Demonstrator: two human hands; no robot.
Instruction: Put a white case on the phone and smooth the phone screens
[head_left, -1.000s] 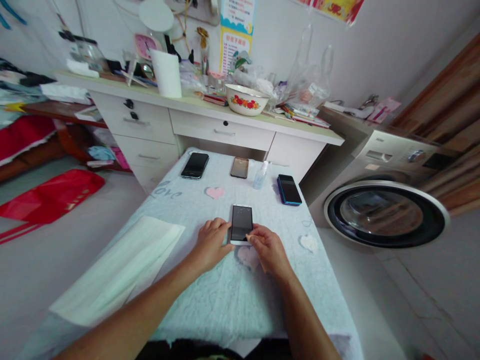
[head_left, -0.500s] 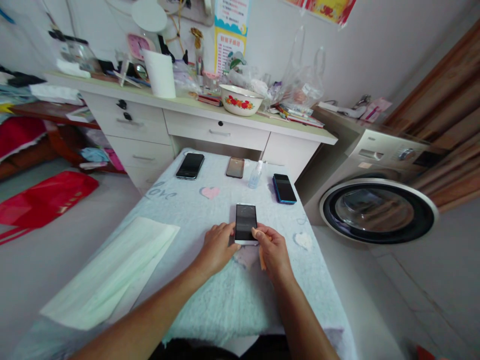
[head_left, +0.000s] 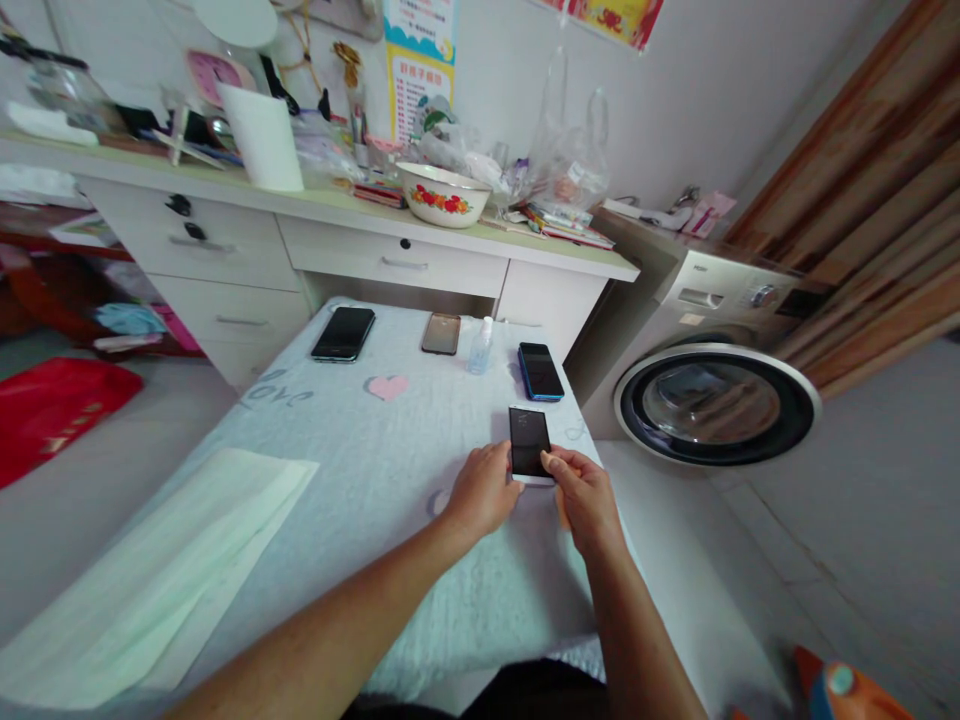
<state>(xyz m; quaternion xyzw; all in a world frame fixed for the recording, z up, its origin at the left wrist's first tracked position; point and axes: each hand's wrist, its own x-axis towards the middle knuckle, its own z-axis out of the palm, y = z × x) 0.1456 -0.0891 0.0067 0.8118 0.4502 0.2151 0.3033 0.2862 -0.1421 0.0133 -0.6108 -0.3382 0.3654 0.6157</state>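
A white-edged smartphone with a dark screen is held between my two hands, near the right side of the cloth-covered table. My left hand is closed on its left edge, thumb at the lower corner. The right edge is gripped by my right hand, whose thumb lies over the lower right of the screen. An orange patch under my right fingers is too hidden to name. Just beyond the held phone lies a blue-edged phone. A small clear spray bottle stands farther back.
A black phone and a brownish phone case lie toward the table's far side. Folded pale green cloth covers the left front. Behind is a white desk bearing a floral bowl; a washing machine stands right.
Both hands have shifted right across the table with the smartphone, bringing it closer to the blue-edged phone. The grip looks the same. The whole view has turned a little to the right.
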